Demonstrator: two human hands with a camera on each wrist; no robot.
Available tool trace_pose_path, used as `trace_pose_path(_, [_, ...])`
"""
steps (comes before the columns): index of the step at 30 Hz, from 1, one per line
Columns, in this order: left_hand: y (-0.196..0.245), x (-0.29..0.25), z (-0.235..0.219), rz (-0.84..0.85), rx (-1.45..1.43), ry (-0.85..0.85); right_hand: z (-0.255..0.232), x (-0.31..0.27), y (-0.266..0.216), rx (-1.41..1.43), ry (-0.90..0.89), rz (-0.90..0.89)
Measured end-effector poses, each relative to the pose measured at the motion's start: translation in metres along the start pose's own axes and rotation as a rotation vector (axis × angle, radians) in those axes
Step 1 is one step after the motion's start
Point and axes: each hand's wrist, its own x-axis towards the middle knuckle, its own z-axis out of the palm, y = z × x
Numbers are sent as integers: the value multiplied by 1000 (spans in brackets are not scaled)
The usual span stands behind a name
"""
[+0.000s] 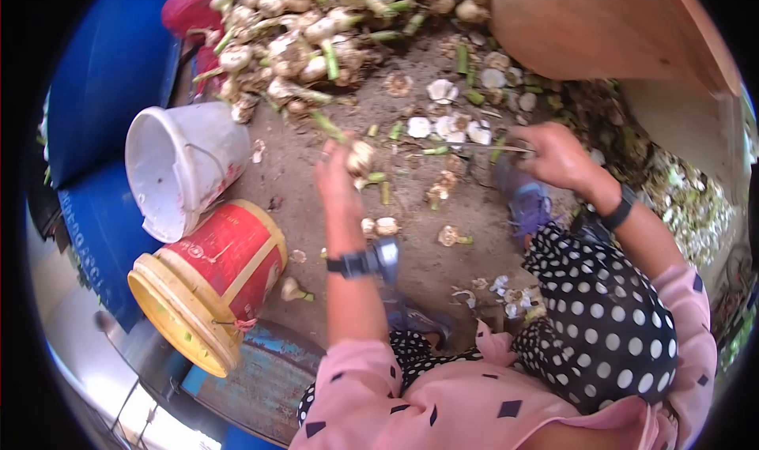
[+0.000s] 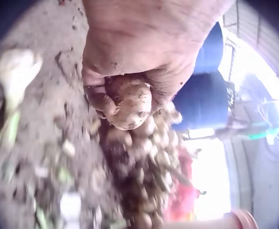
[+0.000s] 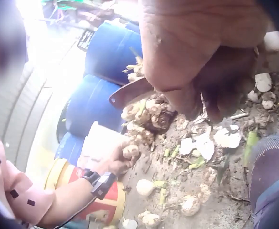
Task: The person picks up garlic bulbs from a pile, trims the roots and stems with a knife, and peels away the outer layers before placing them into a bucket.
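The left hand (image 1: 340, 177) grips a garlic bulb (image 1: 360, 158) whose green stem points up and away; in the left wrist view its fingers curl round the soil-marked bulb (image 2: 130, 102). To the right, the right hand (image 1: 553, 156) holds a knife (image 1: 482, 146), its thin blade extending toward the left hand and apart from the bulb. The right wrist view shows the broad dark blade (image 3: 130, 93) beside the curled right hand (image 3: 196, 62). Cut stems and pale trimmed pieces (image 1: 443, 92) lie on the ground between and beyond the hands.
A heap of garlic (image 1: 292, 47) lies ahead. On the left are a white bucket (image 1: 209, 146), a red and yellow bucket (image 1: 229, 252) and blue barrels (image 1: 111, 71). A shoe (image 1: 526, 201) stands below the right hand. A large brown panel (image 1: 585, 23) rises at upper right.
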Motion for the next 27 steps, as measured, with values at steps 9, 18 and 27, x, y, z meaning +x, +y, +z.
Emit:
trace_pose_path(9, [-15,-114,74,389,586,-337,-12,-4,21,-102,22,140])
trace_pose_path(18, [-26,-104,103,28,-202,-361,-13,-10,-26,512,227,-224])
trace_pose_path(27, [-52,-99,84,221,59,-497,-21,-15,-30,-110,385,-307])
